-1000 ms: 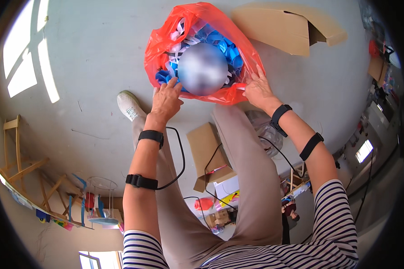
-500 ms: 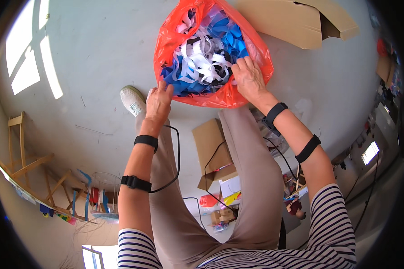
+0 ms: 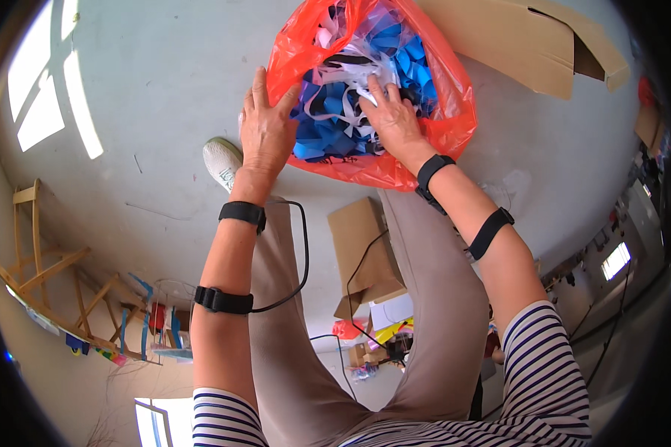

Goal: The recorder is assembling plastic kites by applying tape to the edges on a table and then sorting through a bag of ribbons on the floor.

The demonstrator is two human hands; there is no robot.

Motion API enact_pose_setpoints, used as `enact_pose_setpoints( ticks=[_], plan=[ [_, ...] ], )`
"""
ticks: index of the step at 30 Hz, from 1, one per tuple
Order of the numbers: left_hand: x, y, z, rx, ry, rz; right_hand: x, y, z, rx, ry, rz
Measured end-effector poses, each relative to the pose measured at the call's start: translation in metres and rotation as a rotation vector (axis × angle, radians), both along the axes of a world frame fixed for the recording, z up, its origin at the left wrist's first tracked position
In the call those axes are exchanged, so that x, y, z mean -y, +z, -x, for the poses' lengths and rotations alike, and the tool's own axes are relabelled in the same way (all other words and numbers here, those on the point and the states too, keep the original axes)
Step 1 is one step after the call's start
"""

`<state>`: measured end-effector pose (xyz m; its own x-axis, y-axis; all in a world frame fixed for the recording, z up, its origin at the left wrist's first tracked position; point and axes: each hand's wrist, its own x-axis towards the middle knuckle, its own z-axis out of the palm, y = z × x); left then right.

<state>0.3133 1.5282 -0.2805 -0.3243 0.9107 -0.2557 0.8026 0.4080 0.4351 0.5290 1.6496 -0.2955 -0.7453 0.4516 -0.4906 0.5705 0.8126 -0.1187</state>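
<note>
A red plastic bag (image 3: 455, 112) stands wide-mouthed on the floor in front of my legs. Inside it lie tangled blue ribbons (image 3: 328, 138) and white ribbons (image 3: 350, 73), with some black and pinkish strips among them. My right hand (image 3: 397, 125) reaches into the bag, fingers spread and pressing down on the white ribbons near the middle. At the bag's left side is my left hand (image 3: 267, 130), its fingers stretched apart and its thumb against the red plastic. The right fingertips are partly lost among the ribbons.
A flattened cardboard box (image 3: 514, 45) lies beyond the bag on the right. Between my legs sits an open cardboard box (image 3: 361, 249). My left shoe (image 3: 222, 162) is close to the bag. Wooden frames (image 3: 37, 246) stand at the left, and a black cable (image 3: 306, 246) loops from my left arm.
My right hand has left the bag's near right rim and moved in onto the white ribbons, which are pushed farther back. My left hand has moved up along the left side and opened.
</note>
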Motion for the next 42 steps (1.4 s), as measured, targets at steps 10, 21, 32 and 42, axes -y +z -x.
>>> enact_pose_setpoints(
  ticks=[10, 21, 32, 42],
  plan=[
    [-0.017, -0.028, 0.026, 0.306, 0.471, 0.06, -0.084, 0.002, -0.082, 0.218, -0.077, -0.184],
    [0.005, 0.004, 0.03, 0.56, 0.593, 0.038, -0.083, 0.04, -0.016, 0.324, -0.333, 0.154],
    [-0.004, 0.028, 0.035, 0.725, 0.64, -0.025, 0.019, 0.02, 0.083, -0.31, 0.079, 0.157],
    [0.007, 0.05, 0.057, 0.92, 0.675, -0.069, -0.01, -0.049, -0.004, -0.028, -0.244, 0.329]
  ],
)
